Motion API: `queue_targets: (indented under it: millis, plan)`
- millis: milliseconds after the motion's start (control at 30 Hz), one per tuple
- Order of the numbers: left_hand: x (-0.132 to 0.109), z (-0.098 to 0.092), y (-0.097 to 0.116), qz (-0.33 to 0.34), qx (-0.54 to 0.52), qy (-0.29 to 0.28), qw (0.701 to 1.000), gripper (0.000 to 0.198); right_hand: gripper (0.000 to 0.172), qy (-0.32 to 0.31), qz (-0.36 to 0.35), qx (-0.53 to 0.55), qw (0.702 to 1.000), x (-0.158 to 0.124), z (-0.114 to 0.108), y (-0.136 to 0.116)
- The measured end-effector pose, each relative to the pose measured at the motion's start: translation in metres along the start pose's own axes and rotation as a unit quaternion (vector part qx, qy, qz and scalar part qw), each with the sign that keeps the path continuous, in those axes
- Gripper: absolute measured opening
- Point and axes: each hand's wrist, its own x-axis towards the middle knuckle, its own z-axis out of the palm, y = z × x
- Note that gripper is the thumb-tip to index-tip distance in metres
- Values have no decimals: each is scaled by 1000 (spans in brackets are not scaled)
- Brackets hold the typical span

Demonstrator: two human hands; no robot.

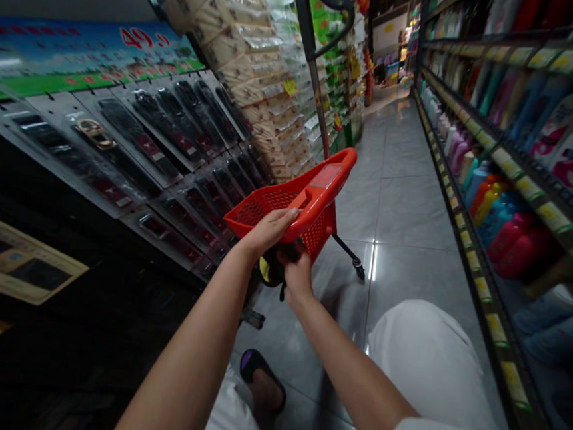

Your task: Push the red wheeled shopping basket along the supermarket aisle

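Bare forearms (194, 341) extend forward over the tiled aisle floor (397, 211). Left hand (265, 232) curls, fingers closed, over the rim of a red plastic trolley basket (287, 205). Right hand (297, 276) grips a black object (280, 258) beneath the basket.

The left hand (267, 232) grips the rim of a red plastic shopping basket (318, 228), which is tilted on a wheeled pole frame (317, 90). The right hand (297, 276) touches a dark item (274, 267) below the basket. Bottle shelves (515, 128) stand at 3 o'clock; a pegboard display (121, 154) stands at 9 o'clock.
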Motion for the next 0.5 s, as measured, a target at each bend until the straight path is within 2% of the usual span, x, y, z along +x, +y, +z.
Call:
queue_targets:
  millis: [133,267,367,500]
  plan:
    - [1,0,-3,20,-7,5,1000,76,47,11,105,145,984,1,4,-35]
    - [3,1,-9,46,-9,8,999,78,34,26,217,174,960,3,-7,-62]
    - [4,1,-11,43,5,25,999,79,28,7,247,181,952,10,-19,-78]
    - [3,2,-12,35,26,42,998,73,14,-35,250,197,947,27,-35,-92]
